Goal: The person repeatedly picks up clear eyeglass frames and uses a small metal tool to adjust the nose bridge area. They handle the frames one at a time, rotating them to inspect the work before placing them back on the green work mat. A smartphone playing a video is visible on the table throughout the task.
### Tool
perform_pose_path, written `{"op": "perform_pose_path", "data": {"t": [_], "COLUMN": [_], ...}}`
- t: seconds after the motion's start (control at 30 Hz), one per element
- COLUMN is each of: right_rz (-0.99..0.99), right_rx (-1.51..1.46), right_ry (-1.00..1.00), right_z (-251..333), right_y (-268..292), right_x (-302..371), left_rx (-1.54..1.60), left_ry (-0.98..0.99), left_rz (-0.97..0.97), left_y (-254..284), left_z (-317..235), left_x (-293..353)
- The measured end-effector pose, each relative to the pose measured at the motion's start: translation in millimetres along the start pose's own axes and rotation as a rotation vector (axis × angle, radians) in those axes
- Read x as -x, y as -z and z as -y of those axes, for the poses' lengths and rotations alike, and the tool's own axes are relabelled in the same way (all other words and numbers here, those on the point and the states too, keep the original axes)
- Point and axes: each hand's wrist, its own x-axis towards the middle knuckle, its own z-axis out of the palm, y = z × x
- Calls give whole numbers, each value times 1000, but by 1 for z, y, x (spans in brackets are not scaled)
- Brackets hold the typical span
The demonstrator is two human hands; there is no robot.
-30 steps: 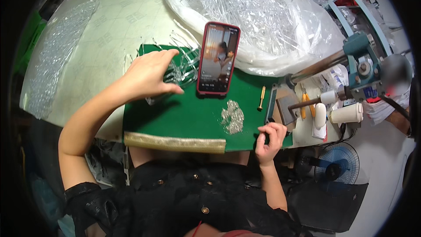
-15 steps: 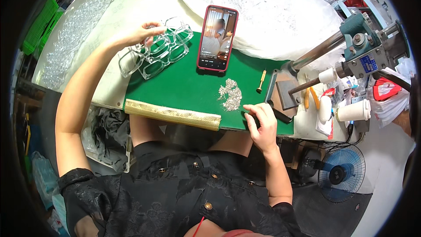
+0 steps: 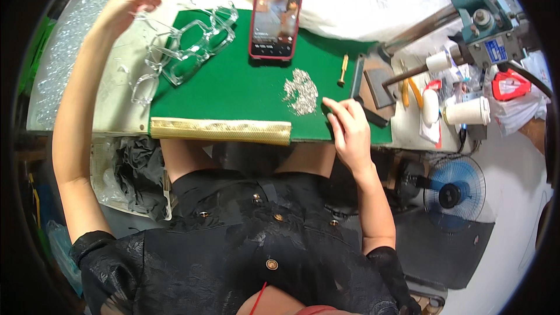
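My left hand [image 3: 135, 1] is raised at the far left, beyond the clear spectacle frames. Its fingertips are pinched together; a blurred, see-through bit shows at them, too faint to name. Below it, several clear spectacle frames [image 3: 188, 57] overlap in a loose heap, partly on the green mat [image 3: 233, 90] and partly on the pale tabletop. My right hand [image 3: 350, 131] rests by the mat's near right edge with thumb and forefinger apart and nothing visible between them. Just left of its fingertips lies a pile of tiny silvery metal parts [image 3: 302, 93].
A red-cased phone [image 3: 276, 14] stands behind the pile. A small gold screwdriver [image 3: 343, 71] lies near the hand press [image 3: 483, 23] on the right. Gold trim [image 3: 220, 130] lines the mat's near edge. A white cup [image 3: 466, 112], orange-handled pliers [image 3: 415, 92] and clear plastic bags crowd the sides.
My left hand has left the spectacle frames and moved away to the upper left. The head view has shifted, so the table sits higher. My right hand stays beside the pile.
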Motion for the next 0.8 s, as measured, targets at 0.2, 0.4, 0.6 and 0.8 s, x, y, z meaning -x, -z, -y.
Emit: {"op": "perform_pose_path", "data": {"t": [0.2,0.4,0.6,0.8], "right_rz": [115,103,24,38], "right_rx": [79,54,-99,-196], "right_ry": [69,130,-39,-124], "right_z": [-4,-12,-10,-12], "right_y": [3,9,7,2], "right_x": [4,13,6,2], "left_rx": [231,424,152,285], "left_ry": [-235,-339,-348,-284], "left_rz": [-180,-127,-246,-164], "left_y": [-25,-48,-118,-145], "left_z": [-3,-8,-34,-46], "left_x": [33,66,84,79]}}
